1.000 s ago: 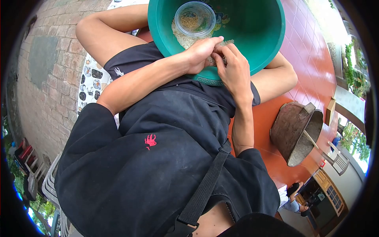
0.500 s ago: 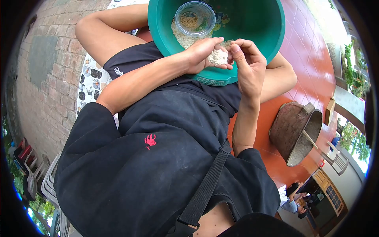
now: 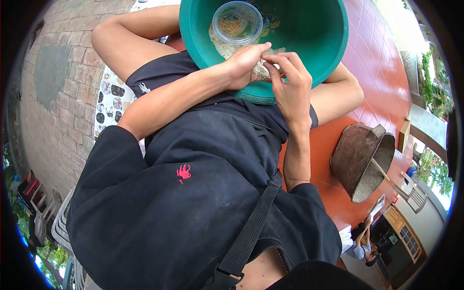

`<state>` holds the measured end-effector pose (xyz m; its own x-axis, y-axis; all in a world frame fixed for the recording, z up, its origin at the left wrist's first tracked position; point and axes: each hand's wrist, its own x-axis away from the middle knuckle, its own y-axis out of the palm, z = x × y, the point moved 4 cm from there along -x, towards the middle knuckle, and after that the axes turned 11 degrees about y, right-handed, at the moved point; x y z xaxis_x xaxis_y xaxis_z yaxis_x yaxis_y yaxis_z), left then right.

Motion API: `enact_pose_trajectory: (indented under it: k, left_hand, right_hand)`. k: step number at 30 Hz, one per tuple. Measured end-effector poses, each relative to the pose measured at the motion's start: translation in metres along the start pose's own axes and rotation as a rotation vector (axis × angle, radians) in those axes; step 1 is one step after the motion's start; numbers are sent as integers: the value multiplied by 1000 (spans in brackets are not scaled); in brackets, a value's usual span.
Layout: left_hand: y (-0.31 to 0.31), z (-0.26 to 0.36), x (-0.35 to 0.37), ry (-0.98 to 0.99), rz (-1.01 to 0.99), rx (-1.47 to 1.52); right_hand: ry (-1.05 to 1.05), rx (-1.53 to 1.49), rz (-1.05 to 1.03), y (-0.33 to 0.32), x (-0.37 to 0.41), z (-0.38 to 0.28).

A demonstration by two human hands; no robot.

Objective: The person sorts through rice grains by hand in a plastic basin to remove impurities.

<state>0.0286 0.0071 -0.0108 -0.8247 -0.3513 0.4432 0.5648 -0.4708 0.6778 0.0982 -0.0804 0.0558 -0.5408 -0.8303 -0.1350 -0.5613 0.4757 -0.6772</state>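
Fingers of right hand [image 3: 291, 87]: tips together, pinching into the grain on the other palm. Whatever is nipped is too small to make out.
Left hand [image 3: 244, 63]: cupped, fingers curled round a handful of grain [image 3: 262, 70], held over the basin's near rim.
Green basin [image 3: 319, 34]: on the lap between the knees; both hands meet at its near edge.
Clear tub [image 3: 238, 21]: stands inside the basin on the far side, with a shallow layer of yellowish bits in it.
Grain heap [image 3: 218, 42]: pale pile on the basin floor, touching the tub, just beyond the left hand.
Done (my read): some bits already picked out and dropped in the tub, only a thin layer so far.
Left (my read): this handful is mid-check. The heap in the basin looks largely unpicked, though I cannot tell how much of it has been gone through. Early to middle, I'd say.
Metal pot [image 3: 362, 162]: on the red floor [image 3: 382, 72] to the right, well apart, stick resting in it, neither hand near it.
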Motion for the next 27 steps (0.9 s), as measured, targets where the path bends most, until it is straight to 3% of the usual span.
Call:
enact_pose_trajectory:
  k: [5,13,21,27]
  left_hand:
    - [-6,-4,-4,-62,27,-71]
    - [-2,-1,0,-29,41,-72]
    - [-5,-5,-4,-29,-2,-58]
    - [1,1,2,-46,102,-100]
  right_hand:
    - [63,132,-67,8,5,13]
    - [-4,211,-96,15,0,7]
    - [-11,237,-98,18,-2,6]
    - [-1,165,-110,12,-2,5]
